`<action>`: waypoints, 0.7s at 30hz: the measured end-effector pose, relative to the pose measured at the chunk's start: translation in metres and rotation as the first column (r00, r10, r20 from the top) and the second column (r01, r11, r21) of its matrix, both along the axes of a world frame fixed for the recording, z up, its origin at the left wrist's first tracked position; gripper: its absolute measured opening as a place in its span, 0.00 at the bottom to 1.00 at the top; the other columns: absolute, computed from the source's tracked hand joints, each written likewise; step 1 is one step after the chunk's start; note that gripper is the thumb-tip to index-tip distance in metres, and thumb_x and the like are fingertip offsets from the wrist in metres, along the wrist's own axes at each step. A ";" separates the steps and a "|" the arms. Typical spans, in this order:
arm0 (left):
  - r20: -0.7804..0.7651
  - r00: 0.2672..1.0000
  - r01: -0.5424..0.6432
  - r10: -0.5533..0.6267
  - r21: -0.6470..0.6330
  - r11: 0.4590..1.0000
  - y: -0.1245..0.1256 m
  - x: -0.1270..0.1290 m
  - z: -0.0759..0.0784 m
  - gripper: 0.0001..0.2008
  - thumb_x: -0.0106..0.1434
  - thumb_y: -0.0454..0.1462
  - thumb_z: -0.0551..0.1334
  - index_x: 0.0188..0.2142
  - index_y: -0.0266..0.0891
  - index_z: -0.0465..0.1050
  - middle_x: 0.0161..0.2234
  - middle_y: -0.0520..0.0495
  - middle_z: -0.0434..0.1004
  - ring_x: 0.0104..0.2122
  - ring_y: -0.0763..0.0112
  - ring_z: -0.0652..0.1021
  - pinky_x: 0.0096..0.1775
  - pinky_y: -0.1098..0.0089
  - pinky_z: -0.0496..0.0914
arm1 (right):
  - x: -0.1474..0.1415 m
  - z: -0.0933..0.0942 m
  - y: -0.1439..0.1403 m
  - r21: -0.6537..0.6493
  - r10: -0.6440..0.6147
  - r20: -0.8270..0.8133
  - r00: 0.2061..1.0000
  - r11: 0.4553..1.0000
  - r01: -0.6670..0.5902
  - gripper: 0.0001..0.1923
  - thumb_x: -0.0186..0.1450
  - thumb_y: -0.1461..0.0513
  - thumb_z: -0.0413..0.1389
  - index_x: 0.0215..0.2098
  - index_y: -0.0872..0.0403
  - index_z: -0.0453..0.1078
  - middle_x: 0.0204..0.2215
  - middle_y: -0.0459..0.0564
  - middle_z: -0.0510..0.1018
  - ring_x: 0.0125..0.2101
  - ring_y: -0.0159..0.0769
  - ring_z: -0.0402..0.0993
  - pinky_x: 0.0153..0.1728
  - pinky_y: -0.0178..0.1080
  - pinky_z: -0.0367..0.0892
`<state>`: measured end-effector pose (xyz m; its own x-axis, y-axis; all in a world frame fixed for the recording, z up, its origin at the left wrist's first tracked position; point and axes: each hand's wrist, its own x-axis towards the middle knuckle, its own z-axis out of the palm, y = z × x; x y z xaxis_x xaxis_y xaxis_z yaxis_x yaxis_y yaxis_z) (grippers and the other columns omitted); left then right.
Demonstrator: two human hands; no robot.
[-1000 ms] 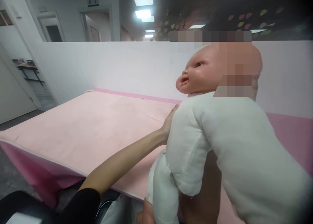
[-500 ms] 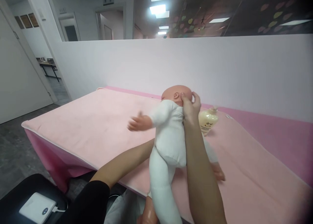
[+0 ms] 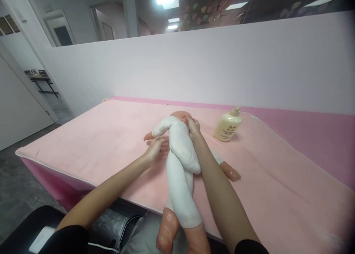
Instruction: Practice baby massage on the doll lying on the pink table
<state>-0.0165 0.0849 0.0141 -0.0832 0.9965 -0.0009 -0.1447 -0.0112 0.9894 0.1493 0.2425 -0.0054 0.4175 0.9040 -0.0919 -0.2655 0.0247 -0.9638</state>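
A baby doll (image 3: pixel 181 154) in a white cloth body lies on the pink towel (image 3: pixel 111 143) covering the table, head away from me, legs hanging over the near edge. My right hand (image 3: pixel 193 126) cups the back of the doll's head and neck. My left hand (image 3: pixel 155 150) rests against the doll's left side, just under its outstretched arm, fingers spread. A cream pump bottle (image 3: pixel 227 125) stands on the towel to the right of the doll's head.
A white partition wall (image 3: pixel 222 69) runs along the table's far side. To the left are grey floor, a door and a doorway. A white power bank (image 3: pixel 41 239) lies on a black surface at the lower left.
The doll went from held up near my face to lying down on the towel. My right hand stayed at its head; my left hand shifted to its side.
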 end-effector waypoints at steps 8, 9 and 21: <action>-0.266 0.956 0.037 0.124 0.529 0.848 0.003 -0.004 0.041 0.06 0.62 0.37 0.58 0.37 0.40 0.72 0.41 0.46 0.76 0.46 0.65 0.75 0.52 0.63 0.68 | -0.015 -0.002 -0.021 0.005 0.027 0.383 0.923 0.999 -0.032 0.40 0.59 0.44 0.56 0.64 0.52 0.56 0.61 0.57 0.66 0.61 0.46 0.62 0.62 0.46 0.58; -0.364 0.925 0.118 0.109 0.549 0.828 0.008 -0.003 0.041 0.08 0.63 0.37 0.57 0.40 0.41 0.73 0.44 0.45 0.77 0.48 0.64 0.74 0.55 0.61 0.66 | -0.015 -0.005 -0.026 0.023 0.031 0.424 0.905 0.999 -0.045 0.40 0.61 0.44 0.54 0.65 0.53 0.54 0.62 0.59 0.64 0.62 0.48 0.62 0.62 0.48 0.57; -0.772 0.610 0.466 -0.179 0.167 0.869 0.037 -0.053 -0.036 0.29 0.69 0.51 0.51 0.67 0.49 0.55 0.70 0.48 0.46 0.70 0.60 0.46 0.68 0.51 0.46 | 0.004 -0.044 -0.121 0.298 -0.099 0.890 0.445 0.865 -0.403 0.30 0.68 0.44 0.45 0.59 0.54 0.64 0.62 0.62 0.63 0.64 0.52 0.57 0.63 0.61 0.52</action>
